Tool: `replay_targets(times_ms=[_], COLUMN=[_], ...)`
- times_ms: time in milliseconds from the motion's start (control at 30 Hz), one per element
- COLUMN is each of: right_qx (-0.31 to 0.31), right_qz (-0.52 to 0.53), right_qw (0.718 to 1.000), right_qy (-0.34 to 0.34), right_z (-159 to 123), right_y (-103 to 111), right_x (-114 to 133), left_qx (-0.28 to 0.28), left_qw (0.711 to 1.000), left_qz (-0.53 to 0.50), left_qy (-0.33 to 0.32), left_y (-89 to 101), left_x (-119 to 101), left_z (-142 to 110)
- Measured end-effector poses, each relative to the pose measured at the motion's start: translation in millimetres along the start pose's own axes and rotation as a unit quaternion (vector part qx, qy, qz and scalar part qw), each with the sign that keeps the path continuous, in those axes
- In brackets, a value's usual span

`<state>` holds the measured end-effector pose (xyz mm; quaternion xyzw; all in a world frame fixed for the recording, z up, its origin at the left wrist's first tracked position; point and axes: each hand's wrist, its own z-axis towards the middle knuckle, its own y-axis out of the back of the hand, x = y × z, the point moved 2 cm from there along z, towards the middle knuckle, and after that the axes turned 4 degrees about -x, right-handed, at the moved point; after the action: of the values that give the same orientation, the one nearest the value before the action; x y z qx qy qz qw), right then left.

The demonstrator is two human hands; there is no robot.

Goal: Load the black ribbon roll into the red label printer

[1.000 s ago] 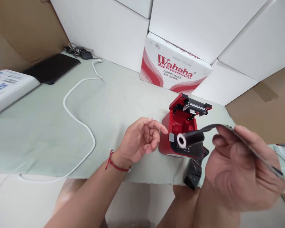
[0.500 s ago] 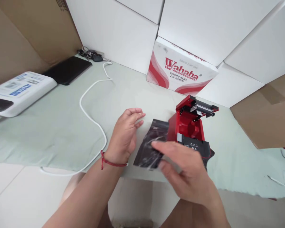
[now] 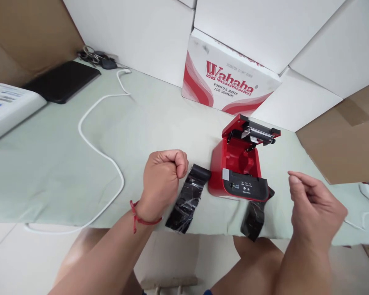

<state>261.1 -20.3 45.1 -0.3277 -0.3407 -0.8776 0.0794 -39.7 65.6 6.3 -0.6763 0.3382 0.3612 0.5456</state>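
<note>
A red mini printer (image 3: 218, 168) stands on the cloth with its lid (image 3: 252, 131) raised, so its red inside shows. The black front panel carries small symbols. Left of the printer lies a black ribbon roll (image 3: 189, 200), its wrinkled strip unwound toward the front edge. Another crumpled black strip (image 3: 253, 217) lies in front of the printer at the right, partly beyond the table edge. My left hand (image 3: 162, 178), with a red cord at the wrist, is a closed fist beside the ribbon roll. My right hand (image 3: 316, 205), raised right of the printer, has curled fingers pressed together, nothing visible in them.
A white cable (image 3: 101, 151) snakes across the green cloth (image 3: 153, 110) at the left. Farther back are keys (image 3: 101, 59), a black flat object (image 3: 64, 82) and a white device (image 3: 12, 108). A Wahaha carton (image 3: 227, 78) and white boxes line the back.
My right hand has laid the black ribbon roll left of the printer, let go and drawn back to the right. My left hand's fingers have curled into a fist.
</note>
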Motion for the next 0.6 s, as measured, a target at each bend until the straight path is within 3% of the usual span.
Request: replay_targets(times_ms=[67, 167, 300, 367, 433, 533, 600], right_qx=[0.084, 0.253, 0.34, 0.366, 0.436, 0.577, 0.588], right_qz=[-0.06, -0.142, -0.174, -0.177, -0.14, 0.012, 0.118], right_qw=[0.995, 0.954, 0.922, 0.912, 0.887, 0.808, 0.78], right_qy=[0.018, 0.071, 0.063, 0.058, 0.064, 0.116, 0.176], right_z=[9, 12, 9, 11, 15, 22, 28], right_y=[-6, -19, -24, -17, -3, 26, 40], right_x=[-23, -51, -66, -60, -44, -9, 16], left_qx=[0.011, 0.013, 0.029, 0.034, 0.037, 0.047, 0.059], left_qw=[1.0, 1.0, 0.998, 0.998, 0.997, 0.996, 0.994], left_qz=[0.01, 0.017, 0.007, 0.005, 0.021, 0.05, 0.052], left_qy=[-0.007, 0.011, 0.049, 0.058, 0.058, 0.062, 0.071], left_y=[-1.5, -2.6, -6.8, -9.2, -10.9, -12.0, -12.1], left_x=[5, 12, 17, 19, 21, 24, 26], left_z=[-1, -1, -1, -1, -1, -1, 0])
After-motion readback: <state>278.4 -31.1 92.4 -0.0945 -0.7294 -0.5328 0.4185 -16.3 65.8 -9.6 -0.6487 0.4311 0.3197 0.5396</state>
